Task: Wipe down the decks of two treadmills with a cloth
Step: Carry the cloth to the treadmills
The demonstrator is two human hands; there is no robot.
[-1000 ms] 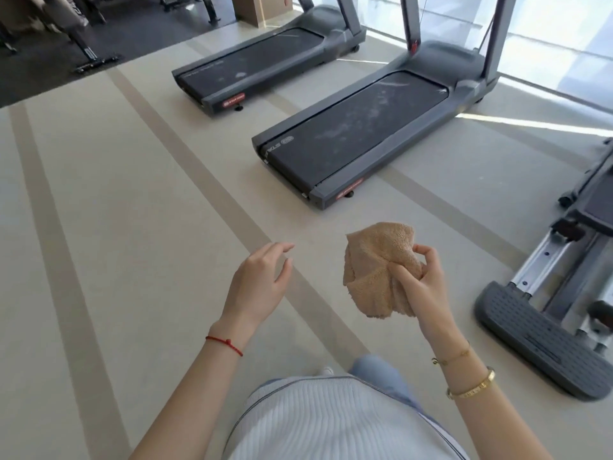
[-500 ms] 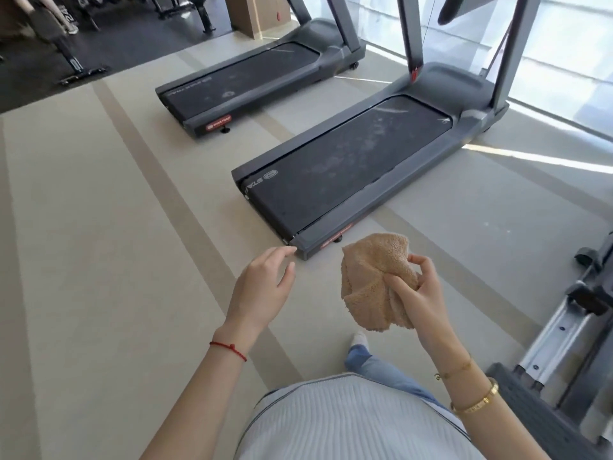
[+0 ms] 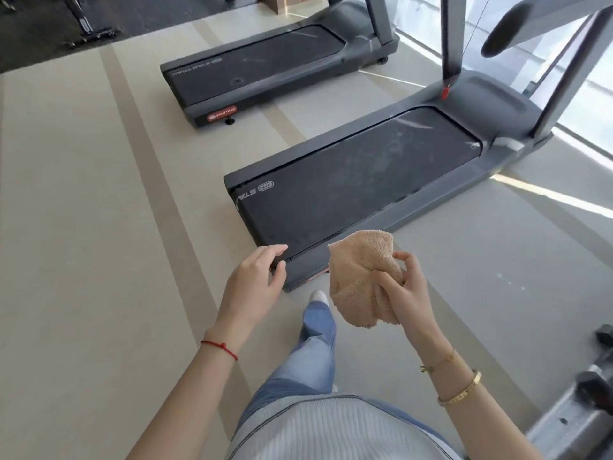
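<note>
The right hand [image 3: 403,290] grips the fluffy tan cloth [image 3: 361,277] bunched up, ready to wipe. It hangs just before the near dark grey treadmill's [image 3: 361,180] end. The left hand [image 3: 257,280] is loose, holding nothing.

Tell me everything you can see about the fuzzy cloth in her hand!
The cloth is a light tan, fluffy towel, like terry. It is bunched up with soft folds, not spread flat. The right hand grips it, with the fingers curled round its side, so it hangs in the air above the floor, just in front of the near treadmill. Nothing else touches it. It has not reached the deck yet.
</note>
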